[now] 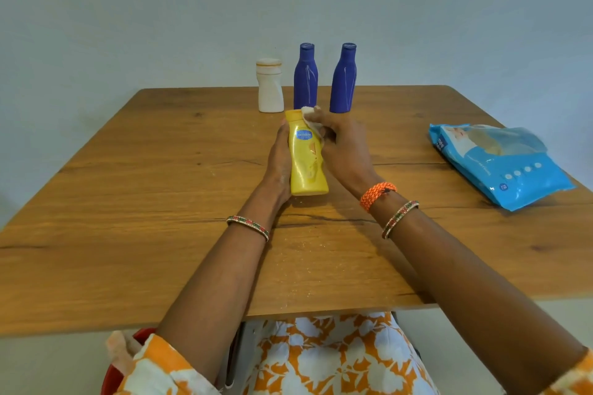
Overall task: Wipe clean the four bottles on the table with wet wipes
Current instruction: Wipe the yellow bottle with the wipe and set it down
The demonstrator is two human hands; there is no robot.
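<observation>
A yellow bottle [307, 160] with a blue oval label lies tilted over the middle of the wooden table [160, 176]. My left hand [279, 160] grips its left side. My right hand [343, 151] holds a white wet wipe [311, 115] against the bottle's upper right edge. Behind them, near the table's far edge, stand a white bottle [270, 86] and two dark blue bottles [305, 77] [344, 78], all upright and untouched.
A blue pack of wet wipes [500, 163] lies flat near the table's right edge. A plain pale wall rises behind the table. Below the near edge are my orange flowered clothes and something red at the lower left.
</observation>
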